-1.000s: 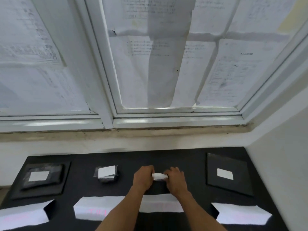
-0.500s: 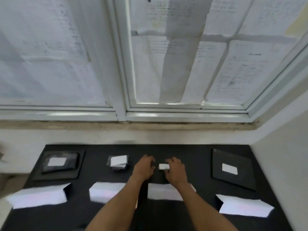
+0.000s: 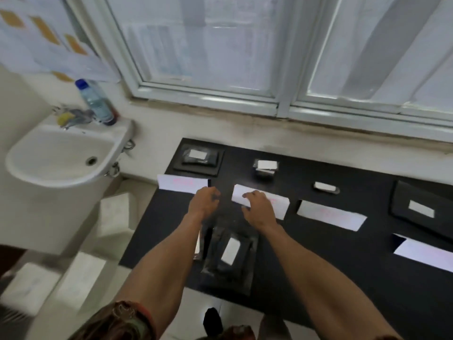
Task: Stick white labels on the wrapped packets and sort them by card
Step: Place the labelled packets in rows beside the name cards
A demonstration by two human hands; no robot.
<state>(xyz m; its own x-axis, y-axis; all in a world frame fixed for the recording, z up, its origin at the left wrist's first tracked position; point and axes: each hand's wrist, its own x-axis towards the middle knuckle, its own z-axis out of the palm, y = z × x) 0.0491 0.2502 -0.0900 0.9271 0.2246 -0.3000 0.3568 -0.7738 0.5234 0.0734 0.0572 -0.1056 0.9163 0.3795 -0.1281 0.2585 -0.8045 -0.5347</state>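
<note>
Black table point(image 3: 367, 253) under a papered window point(image 3: 208, 45), with a sink point(image 3: 61, 153) and a bottle point(image 3: 95, 101) at far left.

The left hand point(image 3: 204, 204) hangs over the table between the first two cards with its fingers curled down. Blur hides whether its grip holds anything. The right hand point(image 3: 258, 209) is over the second card point(image 3: 279, 206), fingers spread and slack, grip empty. I cannot tell whether it touches the card.

Between the forearms lies the near packet point(image 3: 230, 256), label up.

Four white cards stand in a row: first card point(image 3: 181, 186) at left, then the second, third card point(image 3: 331, 215), and fourth card point(image 3: 424, 253) at right.

Four more labelled packets lie beyond them, making five in all: left packet point(image 3: 198, 158) on a dark tray point(image 3: 213, 171), mid packet point(image 3: 266, 168), small packet point(image 3: 326, 187) and right packet point(image 3: 421, 208).

Half a second ago both hands pinched the small packet. It now lies alone beyond the third card, and the hands have drawn back nearer and to the left. The view has swung left, bringing the sink into sight.
</note>
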